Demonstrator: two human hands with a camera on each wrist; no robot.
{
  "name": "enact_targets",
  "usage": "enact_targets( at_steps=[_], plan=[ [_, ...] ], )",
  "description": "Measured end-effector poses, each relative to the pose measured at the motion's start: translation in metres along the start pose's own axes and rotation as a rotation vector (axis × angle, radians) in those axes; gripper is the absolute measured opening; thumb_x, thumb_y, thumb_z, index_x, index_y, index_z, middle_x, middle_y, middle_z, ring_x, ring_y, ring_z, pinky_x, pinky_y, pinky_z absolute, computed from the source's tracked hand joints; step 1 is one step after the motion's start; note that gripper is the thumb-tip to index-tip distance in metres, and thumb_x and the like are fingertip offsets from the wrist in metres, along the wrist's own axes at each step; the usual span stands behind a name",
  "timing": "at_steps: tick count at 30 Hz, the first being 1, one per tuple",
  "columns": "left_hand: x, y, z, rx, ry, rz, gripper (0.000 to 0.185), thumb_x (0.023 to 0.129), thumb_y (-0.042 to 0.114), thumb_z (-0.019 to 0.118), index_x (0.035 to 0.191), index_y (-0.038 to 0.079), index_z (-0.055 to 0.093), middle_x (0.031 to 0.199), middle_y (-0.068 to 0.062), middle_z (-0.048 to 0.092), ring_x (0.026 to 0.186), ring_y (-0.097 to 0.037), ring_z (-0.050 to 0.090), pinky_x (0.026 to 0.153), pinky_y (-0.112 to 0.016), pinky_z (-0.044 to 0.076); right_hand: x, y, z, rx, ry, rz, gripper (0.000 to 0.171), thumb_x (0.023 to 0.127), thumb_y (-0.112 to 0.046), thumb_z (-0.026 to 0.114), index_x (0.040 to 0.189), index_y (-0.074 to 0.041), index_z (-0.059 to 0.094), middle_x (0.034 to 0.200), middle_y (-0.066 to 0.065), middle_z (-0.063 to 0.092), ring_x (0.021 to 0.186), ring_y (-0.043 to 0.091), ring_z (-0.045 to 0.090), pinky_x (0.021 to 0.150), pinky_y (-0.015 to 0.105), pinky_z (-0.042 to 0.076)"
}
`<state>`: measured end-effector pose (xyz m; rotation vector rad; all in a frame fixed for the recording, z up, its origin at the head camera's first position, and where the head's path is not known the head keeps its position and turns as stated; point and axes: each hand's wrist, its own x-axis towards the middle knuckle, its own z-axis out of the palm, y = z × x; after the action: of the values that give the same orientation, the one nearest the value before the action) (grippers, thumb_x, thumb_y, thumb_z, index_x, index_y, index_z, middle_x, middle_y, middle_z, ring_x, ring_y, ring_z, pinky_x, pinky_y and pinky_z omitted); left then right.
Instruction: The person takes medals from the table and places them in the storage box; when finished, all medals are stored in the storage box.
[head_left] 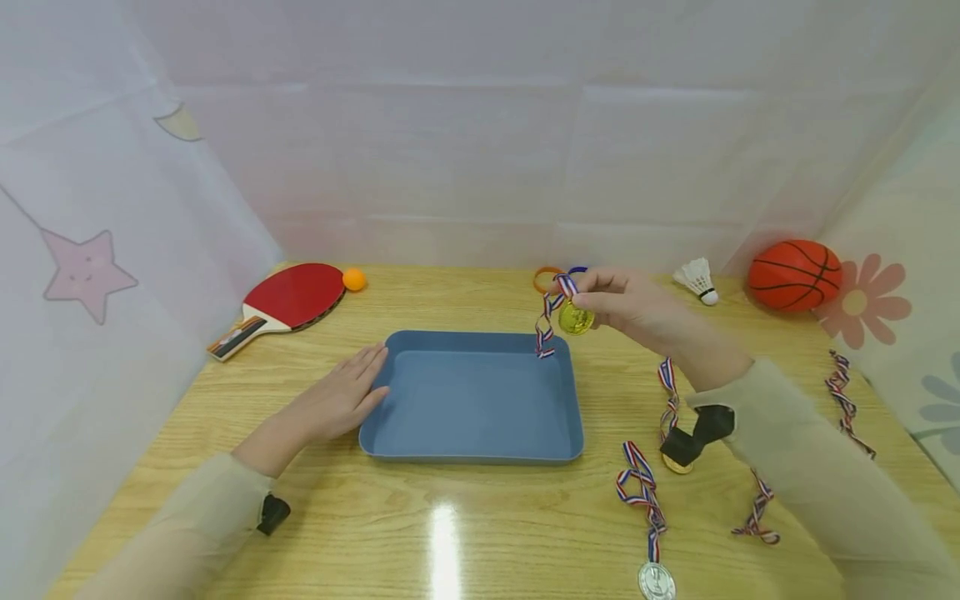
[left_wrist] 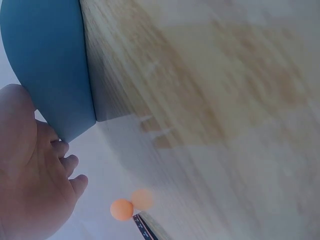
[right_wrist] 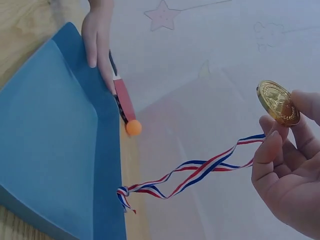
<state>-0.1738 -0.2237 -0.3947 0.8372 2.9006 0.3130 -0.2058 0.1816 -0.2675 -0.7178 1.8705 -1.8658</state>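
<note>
My right hand pinches a gold medal between thumb and fingers, over the back right corner of a blue-grey tray. Its red, white and blue ribbon trails from the fingers, and the knotted end is at the tray's back rim. My left hand rests against the tray's left side with fingers fairly straight and the thumb over the rim. In the left wrist view, the left fingers are beside the tray's corner. Nothing lies inside the tray.
A silver medal, another gold medal and more ribbons lie on the right. At the back are a red paddle, an orange ball, two rings, a shuttlecock and a basketball.
</note>
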Motion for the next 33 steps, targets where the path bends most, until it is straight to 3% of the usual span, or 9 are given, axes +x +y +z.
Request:
enact_targets(
  at_steps=[2, 7, 11, 16, 27, 33],
  plan=[
    [0.000, 0.000, 0.000, 0.004, 0.001, 0.001, 0.063, 0.099, 0.031, 0.038, 0.143, -0.007, 0.015, 0.150, -0.021, 0.012, 0.136, -0.037, 0.012, 0.107, -0.051, 0.015, 0.006, 0.002, 0.010, -0.037, -0.001, 0.037, 0.008, 0.090, -0.011, 0.059, 0.083, -0.015, 0.061, 0.095, 0.000, 0.056, 0.080, 0.016, 0.051, 0.066, 0.029, 0.043],
    [0.000, 0.001, -0.001, 0.006, 0.001, 0.000, 0.063, 0.099, 0.029, 0.039, 0.143, -0.007, 0.015, 0.150, -0.021, 0.013, 0.136, -0.037, 0.012, 0.107, -0.051, 0.015, 0.024, 0.006, 0.031, -0.092, -0.080, 0.052, 0.008, 0.090, -0.009, 0.058, 0.082, -0.008, 0.059, 0.116, 0.007, 0.057, 0.108, 0.019, 0.049, 0.061, 0.029, 0.043],
    [-0.001, 0.002, -0.001, 0.004, 0.001, -0.001, 0.063, 0.099, 0.029, 0.040, 0.143, -0.008, 0.015, 0.150, -0.021, 0.013, 0.136, -0.037, 0.012, 0.107, -0.051, 0.015, 0.037, 0.016, 0.048, -0.141, -0.109, 0.093, 0.010, 0.090, -0.012, 0.059, 0.083, -0.005, 0.058, 0.136, 0.010, 0.044, 0.126, 0.022, 0.038, 0.064, 0.031, 0.046],
    [-0.001, 0.002, -0.001, 0.011, -0.001, -0.004, 0.063, 0.099, 0.029, 0.039, 0.143, -0.008, 0.015, 0.150, -0.021, 0.013, 0.135, -0.037, 0.013, 0.107, -0.051, 0.015, 0.054, 0.034, 0.068, -0.155, -0.116, 0.151, 0.014, 0.087, -0.017, 0.063, 0.083, -0.005, 0.058, 0.142, 0.004, 0.037, 0.123, 0.017, 0.042, 0.065, 0.032, 0.046],
    [0.000, 0.003, -0.001, 0.027, -0.006, -0.010, 0.062, 0.099, 0.030, 0.039, 0.143, -0.007, 0.016, 0.149, -0.021, 0.014, 0.135, -0.038, 0.014, 0.107, -0.052, 0.016, 0.089, 0.063, 0.102, -0.200, -0.114, 0.189, 0.016, 0.087, -0.019, 0.064, 0.083, -0.004, 0.059, 0.145, -0.003, 0.033, 0.123, 0.015, 0.041, 0.074, 0.040, 0.051],
    [0.000, 0.003, -0.001, 0.027, -0.004, -0.021, 0.062, 0.099, 0.028, 0.039, 0.144, -0.007, 0.015, 0.150, -0.020, 0.014, 0.135, -0.037, 0.013, 0.107, -0.052, 0.016, 0.096, 0.088, 0.122, -0.261, -0.188, 0.271, 0.015, 0.089, -0.016, 0.060, 0.078, -0.005, 0.059, 0.147, -0.001, 0.030, 0.120, 0.016, 0.042, 0.074, 0.046, 0.048]
  ],
)
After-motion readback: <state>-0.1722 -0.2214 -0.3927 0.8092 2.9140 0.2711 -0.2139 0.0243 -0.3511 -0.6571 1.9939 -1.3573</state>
